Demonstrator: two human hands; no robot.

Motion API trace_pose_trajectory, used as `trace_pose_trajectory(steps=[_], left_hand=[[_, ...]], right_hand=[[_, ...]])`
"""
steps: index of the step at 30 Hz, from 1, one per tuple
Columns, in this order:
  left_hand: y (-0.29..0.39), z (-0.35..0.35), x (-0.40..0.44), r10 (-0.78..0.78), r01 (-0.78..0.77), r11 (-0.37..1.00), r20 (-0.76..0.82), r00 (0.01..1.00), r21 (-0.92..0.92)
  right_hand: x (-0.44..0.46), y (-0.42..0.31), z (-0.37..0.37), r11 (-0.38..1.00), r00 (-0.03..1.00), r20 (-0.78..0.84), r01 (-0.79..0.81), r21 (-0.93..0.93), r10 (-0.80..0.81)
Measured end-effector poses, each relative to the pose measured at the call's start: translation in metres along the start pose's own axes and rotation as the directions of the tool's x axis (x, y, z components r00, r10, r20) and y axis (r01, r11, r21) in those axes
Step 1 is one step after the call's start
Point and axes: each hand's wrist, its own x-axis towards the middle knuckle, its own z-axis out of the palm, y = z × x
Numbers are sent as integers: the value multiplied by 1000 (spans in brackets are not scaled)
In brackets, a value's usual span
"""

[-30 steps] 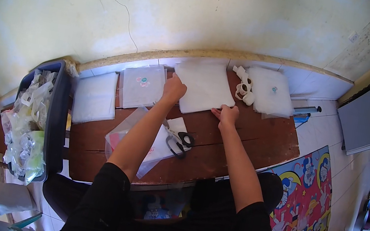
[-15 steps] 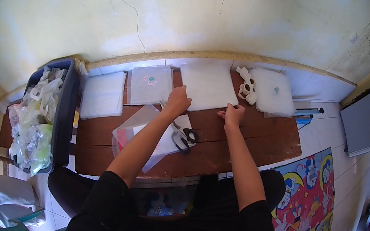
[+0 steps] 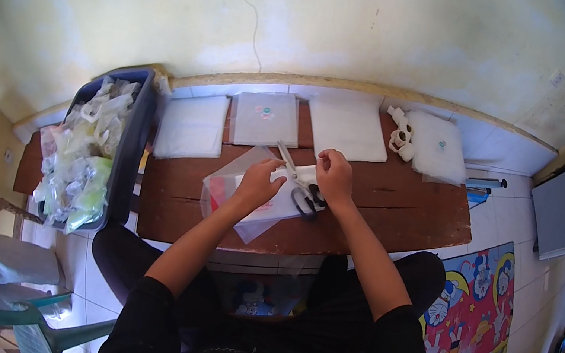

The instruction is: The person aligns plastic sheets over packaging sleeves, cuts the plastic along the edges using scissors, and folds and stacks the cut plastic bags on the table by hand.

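Observation:
My left hand (image 3: 261, 184) is over a clear plastic bag with red print (image 3: 255, 223), its thumb apart from its slightly bent fingers and nothing visible in it. My right hand (image 3: 334, 178) is closed in a pinch just right of the scissors' blades; whatever its fingertips hold, if anything, is too small to make out. Between the two hands lie scissors (image 3: 288, 156) with black handles, partly spread, on the plastic bag and a white sheet. Behind the hands is a white stack of plastic bags (image 3: 347, 129). Left of that stack lies another with a small printed mark (image 3: 264, 128).
A dark bin (image 3: 142, 129) full of crumpled plastic stands left of the brown wooden table (image 3: 397, 212). At the table's back are another white stack (image 3: 193, 127), a white roll of tape or strap (image 3: 400, 138) and a marked stack (image 3: 437, 158). A colourful mat (image 3: 474, 309) covers floor at right.
My right hand has moved left from the middle stack's front corner to beside the scissors. My left hand has come down nearer me, its thumb now apart. The view has shifted.

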Motion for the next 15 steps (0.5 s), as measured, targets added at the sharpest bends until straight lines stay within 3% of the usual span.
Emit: trace_pose_trajectory(steps=[5,9,11,15], left_hand=[[-8,-35,-32,11,-15,998,65,998,67],[-31,-55,-61,-48,34,973,54,997,226],[-53,-58,-71,-81,113,934,-106,991,340],[-70,-68,-75,-217,239,918,-104,971,316]], right_hand=[[-12,-16,16,995,985,143,101,-21,-97],[-29,-29,16,977,971,240,48,-206,3],[-33,-30,16,958,967,250,26,-286,49],[-37,-24,21,972,943,327,22,-233,57]])
